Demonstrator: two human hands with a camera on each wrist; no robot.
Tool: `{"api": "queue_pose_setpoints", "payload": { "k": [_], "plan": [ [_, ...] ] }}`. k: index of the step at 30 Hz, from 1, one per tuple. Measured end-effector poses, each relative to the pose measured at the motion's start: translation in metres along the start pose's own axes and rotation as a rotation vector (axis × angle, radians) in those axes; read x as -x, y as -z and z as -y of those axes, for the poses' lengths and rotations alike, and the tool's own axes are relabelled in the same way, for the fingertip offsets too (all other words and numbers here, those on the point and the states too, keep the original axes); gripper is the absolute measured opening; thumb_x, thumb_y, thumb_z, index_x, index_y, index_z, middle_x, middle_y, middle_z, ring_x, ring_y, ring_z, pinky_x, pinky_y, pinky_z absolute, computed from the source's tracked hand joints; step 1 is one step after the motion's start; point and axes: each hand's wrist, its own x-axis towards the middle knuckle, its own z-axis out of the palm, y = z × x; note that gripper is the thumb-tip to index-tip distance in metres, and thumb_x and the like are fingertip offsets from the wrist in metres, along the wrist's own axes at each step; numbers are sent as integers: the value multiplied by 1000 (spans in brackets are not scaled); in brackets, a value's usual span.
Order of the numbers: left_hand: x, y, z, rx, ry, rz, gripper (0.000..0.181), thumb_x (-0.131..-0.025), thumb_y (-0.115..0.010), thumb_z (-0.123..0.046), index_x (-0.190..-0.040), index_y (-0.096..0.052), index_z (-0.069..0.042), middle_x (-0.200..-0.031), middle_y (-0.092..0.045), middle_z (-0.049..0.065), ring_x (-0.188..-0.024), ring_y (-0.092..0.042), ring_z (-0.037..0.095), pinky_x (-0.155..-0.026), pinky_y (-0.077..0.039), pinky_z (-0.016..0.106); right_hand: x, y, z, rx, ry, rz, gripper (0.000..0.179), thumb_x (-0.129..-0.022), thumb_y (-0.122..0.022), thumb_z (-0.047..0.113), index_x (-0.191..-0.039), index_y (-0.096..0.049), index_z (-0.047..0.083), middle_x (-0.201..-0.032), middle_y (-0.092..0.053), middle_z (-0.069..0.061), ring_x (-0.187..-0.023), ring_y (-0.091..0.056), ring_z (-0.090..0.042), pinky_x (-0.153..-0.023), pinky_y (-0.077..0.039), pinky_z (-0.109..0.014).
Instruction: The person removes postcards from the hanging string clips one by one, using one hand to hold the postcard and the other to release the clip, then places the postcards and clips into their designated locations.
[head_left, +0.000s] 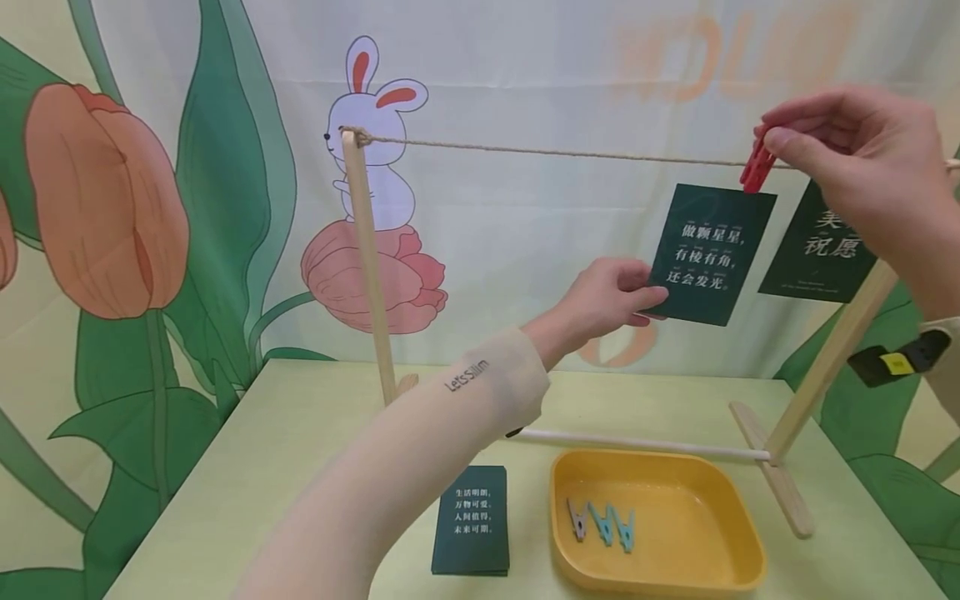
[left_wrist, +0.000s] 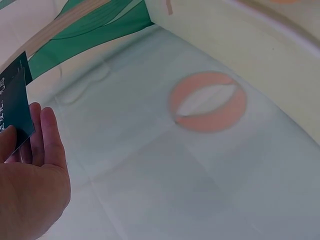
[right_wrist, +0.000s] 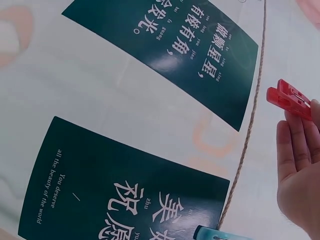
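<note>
My left hand (head_left: 611, 293) pinches the lower left corner of a dark green card (head_left: 693, 296) printed with white characters. The card's top edge sits just below the twine (head_left: 525, 151), apart from it in the right wrist view. Between thumb and fingers, my right hand (head_left: 862, 154) pinches a red clothespin (head_left: 759, 162) near the twine, above the card's upper right corner. To the right hangs a second green card (head_left: 813, 271), partly hidden by the right hand in the head view. A teal clothespin (right_wrist: 220, 234) sits at that card's top edge by the twine.
A wooden post (head_left: 367, 267) holds the twine's left end; another post (head_left: 832, 375) leans at right. On the table (head_left: 225, 475) lie a stack of green cards (head_left: 472, 550) and a yellow tray (head_left: 697, 542) with a grey clothespin (head_left: 577, 521) and two teal clothespins (head_left: 602, 527).
</note>
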Motion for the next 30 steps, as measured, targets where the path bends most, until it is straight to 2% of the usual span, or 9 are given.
{"api": "queue_pose_setpoints", "payload": {
  "k": [3, 6, 7, 10, 12, 15, 26, 30],
  "plan": [
    [3, 2, 1, -3, 4, 0, 20, -105, -69, -7, -123, -73, 2, -120, -78, 17, -105, -78, 33, -93, -65, 42, 4, -1, 1, 12, -3, 3, 28, -106, -66, 11, -133, -75, 13, -114, -75, 18, -101, -68, -6, -89, -49, -4],
    [5, 4, 2, -11, 5, 6, 12, -105, -69, -7, -111, -72, 3, -112, -78, 13, -106, -77, 33, -94, -64, 43, 7, -2, 1, 27, -9, 13, 28, -106, -67, 12, -132, -75, 13, -112, -75, 19, -100, -68, -6, -88, -49, -4],
    [6, 5, 3, -9, 7, 6, 11, -105, -69, -7, -109, -72, 2, -110, -78, 13, -105, -78, 32, -93, -64, 43, 9, -3, 1, 30, -11, 17, 28, -105, -67, 12, -132, -75, 13, -111, -75, 19, -98, -67, -7, -83, -49, -5],
    [10, 9, 6, -9, 12, 12, 10, -105, -69, -7, -108, -72, 1, -109, -78, 11, -108, -77, 33, -90, -65, 39, 12, -4, -1, 21, -5, 37, 27, -105, -68, 11, -131, -75, 11, -110, -75, 18, -97, -69, -6, -86, -50, -5],
    [13, 11, 8, -8, 20, 12, 17, -105, -69, -8, -119, -74, 1, -116, -79, 14, -108, -77, 33, -90, -66, 38, 15, -6, -3, 19, -1, 51, 27, -105, -69, 10, -131, -76, 11, -109, -76, 17, -94, -69, -6, -81, -50, -6],
    [17, 14, 10, -18, 33, 13, 22, -105, -68, -8, -125, -73, 2, -118, -79, 15, -107, -78, 32, -89, -66, 37, 19, -8, -5, 31, 1, 68, 26, -104, -70, 10, -129, -76, 11, -107, -76, 18, -92, -70, -4, -80, -50, -8],
    [35, 32, 24, -55, 72, 30, 25, -107, -66, -9, -129, -72, 0, -120, -78, 15, -103, -78, 29, -89, -66, 35, 35, -19, -16, 130, -34, 120, 25, -104, -72, 17, -128, -76, 10, -105, -73, 23, -89, -70, 2, -85, -49, -5],
    [41, 39, 30, -57, 83, 28, 25, -106, -67, -9, -130, -72, 0, -120, -78, 15, -103, -78, 28, -90, -66, 36, 41, -23, -21, 127, -45, 154, 26, -104, -72, 18, -128, -74, 8, -97, -77, 17, -88, -72, 0, -84, -50, -8]
  ]
}}
